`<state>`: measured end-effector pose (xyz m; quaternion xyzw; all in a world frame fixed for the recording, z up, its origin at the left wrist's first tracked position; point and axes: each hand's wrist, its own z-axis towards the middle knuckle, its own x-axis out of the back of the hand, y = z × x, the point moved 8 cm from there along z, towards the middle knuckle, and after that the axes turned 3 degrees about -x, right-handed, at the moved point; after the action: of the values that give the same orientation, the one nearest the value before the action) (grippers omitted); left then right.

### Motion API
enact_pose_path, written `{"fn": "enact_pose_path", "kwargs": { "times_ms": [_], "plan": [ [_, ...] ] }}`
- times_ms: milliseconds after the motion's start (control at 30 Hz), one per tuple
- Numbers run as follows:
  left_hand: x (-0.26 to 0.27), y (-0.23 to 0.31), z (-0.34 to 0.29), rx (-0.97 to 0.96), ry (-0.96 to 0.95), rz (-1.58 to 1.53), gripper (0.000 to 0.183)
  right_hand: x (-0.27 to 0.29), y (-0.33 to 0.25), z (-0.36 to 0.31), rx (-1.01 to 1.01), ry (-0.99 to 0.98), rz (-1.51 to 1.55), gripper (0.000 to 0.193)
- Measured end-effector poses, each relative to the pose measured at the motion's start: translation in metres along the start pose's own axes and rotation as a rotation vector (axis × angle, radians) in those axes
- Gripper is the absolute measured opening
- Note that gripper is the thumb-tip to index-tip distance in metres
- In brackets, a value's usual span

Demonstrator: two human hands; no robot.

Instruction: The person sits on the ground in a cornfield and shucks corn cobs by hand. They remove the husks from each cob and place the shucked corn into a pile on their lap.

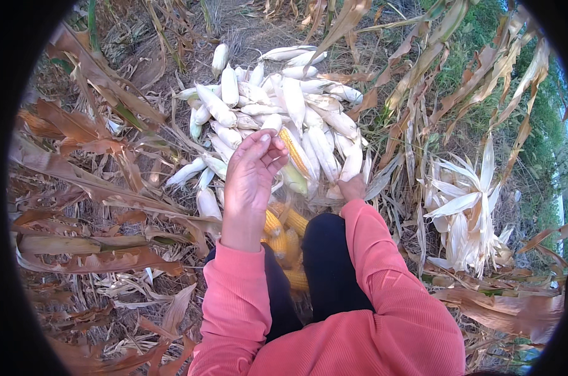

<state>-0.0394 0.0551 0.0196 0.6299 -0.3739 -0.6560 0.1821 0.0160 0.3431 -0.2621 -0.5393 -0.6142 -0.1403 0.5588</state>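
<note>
A large heap of corn ears in pale husks [293, 100] lies on the ground in front of me. My left hand [251, 169] is raised over its near side, palm turned up and fingers loosely curled. Just beyond those fingertips is a bare yellow corn cob [296, 153], tilted, with no clear grip on it. At the heap's near right edge, my right hand [352, 188] closes on the lower end of a husked-over corn ear [353, 164]; its fingers are partly hidden. Bare yellow cobs [284, 244] lie between my legs, partly covered by my left forearm.
Dry corn stalks and brown leaves [102, 197] crowd the left side. To the right stands a bunch of stripped pale husks [469, 210], with more dry stalks [415, 113] behind it. Green grass [528, 150] grows farther right. Dark trouser legs [334, 269] flank the cobs.
</note>
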Motion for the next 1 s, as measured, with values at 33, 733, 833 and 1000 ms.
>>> {"fn": "enact_pose_path", "kwargs": {
  "times_ms": [33, 733, 833, 1000],
  "plan": [
    [-0.002, 0.001, -0.001, 0.0, 0.001, -0.006, 0.02, -0.005, 0.001, 0.005, -0.006, -0.02, 0.016, 0.072],
    [0.001, 0.003, 0.021, -0.184, 0.173, 0.483, 0.041, 0.092, -0.141, -0.112, 0.872, -0.286, 0.702, 0.074],
    [0.015, -0.004, 0.024, -0.181, 0.144, 0.457, 0.037, 0.096, -0.161, -0.16, 0.895, -0.502, 0.757, 0.074],
    [0.011, 0.002, 0.019, -0.196, 0.038, 0.49, 0.033, 0.085, -0.168, -0.209, 0.836, -0.903, 0.82, 0.069]
  ]
}}
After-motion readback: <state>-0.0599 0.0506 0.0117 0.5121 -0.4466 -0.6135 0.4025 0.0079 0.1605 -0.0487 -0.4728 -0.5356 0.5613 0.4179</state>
